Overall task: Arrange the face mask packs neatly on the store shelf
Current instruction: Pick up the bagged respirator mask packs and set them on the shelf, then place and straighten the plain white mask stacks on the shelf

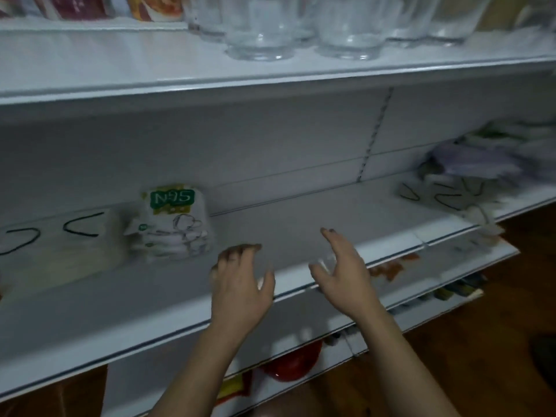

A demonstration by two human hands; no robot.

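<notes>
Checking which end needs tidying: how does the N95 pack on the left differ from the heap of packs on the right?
The N95 pack stands up; the heap lies flat and jumbled, spilling to the edge of the shelf. The N95 pack shows a green label on white; the heap looks purplish and white, too blurred to read. Both rest on the same shelf.

"N95" stands in white letters on a green panel atop a face mask pack (176, 224), centre left of the frame. No other print there is legible
</notes>
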